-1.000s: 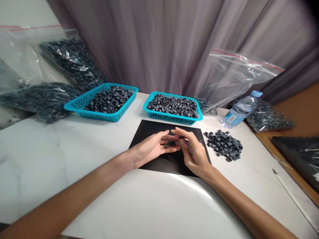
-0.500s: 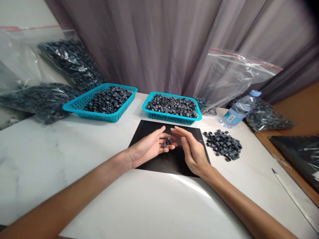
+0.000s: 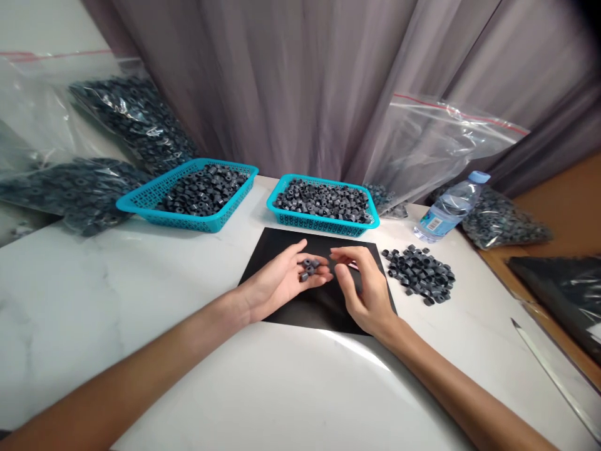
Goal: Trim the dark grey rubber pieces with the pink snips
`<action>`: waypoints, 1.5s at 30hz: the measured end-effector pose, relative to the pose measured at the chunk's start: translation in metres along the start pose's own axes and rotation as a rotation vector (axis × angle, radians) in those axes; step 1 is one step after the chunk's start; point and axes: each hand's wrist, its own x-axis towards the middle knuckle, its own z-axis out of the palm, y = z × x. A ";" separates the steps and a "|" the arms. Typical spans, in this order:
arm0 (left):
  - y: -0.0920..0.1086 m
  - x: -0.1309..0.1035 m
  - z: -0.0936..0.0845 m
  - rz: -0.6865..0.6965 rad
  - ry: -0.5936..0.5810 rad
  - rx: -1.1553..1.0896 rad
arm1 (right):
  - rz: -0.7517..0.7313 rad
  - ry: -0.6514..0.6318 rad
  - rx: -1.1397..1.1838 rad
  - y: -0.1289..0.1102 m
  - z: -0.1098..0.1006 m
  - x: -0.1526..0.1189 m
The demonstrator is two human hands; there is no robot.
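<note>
Palm up, my left hand [image 3: 282,279] carries several small dark grey ring-like pieces [image 3: 310,268] on its fingers, which are held out and slightly curled. My right hand [image 3: 366,285] hovers just to the right, its thumb and curved fingers apart, with nothing seen between them. Both hands are over a black rectangular mat [image 3: 319,313]. Beyond the mat stands a blue mesh basket [image 3: 323,223] filled with the same grey pieces. A loose pile of such pieces [image 3: 421,274] lies on the table to the right of the mat.
A second blue basket [image 3: 216,222] of pieces stands at the left, near clear bags [image 3: 136,119] of them. A water bottle [image 3: 444,210] and another filled bag [image 3: 504,219] are at the back right. A pale stick-like object [image 3: 554,379] lies near the table's right edge.
My right hand has drawn slightly away from my left fingers, and its fingers are more curled. The pieces in my left hand have shifted a little and show more clearly.
</note>
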 end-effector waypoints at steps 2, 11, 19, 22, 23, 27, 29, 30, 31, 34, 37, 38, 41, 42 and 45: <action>-0.001 -0.001 0.003 -0.008 0.008 -0.026 | -0.067 -0.058 -0.049 -0.005 0.001 0.000; 0.000 -0.007 0.010 -0.025 -0.136 -0.031 | -0.105 -0.202 -0.128 -0.005 0.008 0.000; 0.000 -0.002 0.004 0.037 -0.073 0.052 | -0.108 -0.193 -0.096 0.001 0.015 -0.002; 0.000 -0.003 0.006 0.041 -0.066 0.060 | -0.072 -0.142 -0.034 0.001 0.016 -0.002; 0.000 -0.003 0.006 0.041 -0.064 0.055 | -0.066 -0.131 -0.020 0.001 0.016 -0.002; -0.001 -0.003 0.006 0.048 -0.067 0.022 | -0.043 -0.115 -0.010 -0.001 0.015 -0.001; -0.001 -0.003 0.005 0.068 -0.084 0.023 | -0.025 -0.090 -0.016 -0.002 0.013 0.000; 0.000 -0.003 0.004 0.082 -0.091 0.034 | -0.016 -0.071 -0.018 -0.003 0.013 0.000; 0.001 -0.003 0.003 0.096 -0.097 0.051 | -0.009 -0.049 -0.019 -0.003 0.012 0.000; 0.007 -0.004 0.000 0.118 -0.122 0.166 | 0.006 0.015 -0.014 -0.003 0.009 0.001; 0.023 -0.006 -0.009 0.263 -0.079 0.510 | 0.027 0.049 -0.006 0.001 0.008 0.003; 0.029 -0.006 -0.014 0.367 -0.029 0.681 | 0.032 0.049 -0.002 0.002 0.008 0.004; 0.047 -0.009 -0.031 0.594 0.063 1.136 | 0.046 0.042 0.014 0.007 0.008 0.006; 0.051 -0.010 -0.037 0.587 0.039 1.214 | 0.050 0.040 0.018 0.009 0.008 0.007; 0.056 -0.011 -0.051 0.445 -0.061 1.329 | 0.043 0.021 0.007 0.010 0.010 0.007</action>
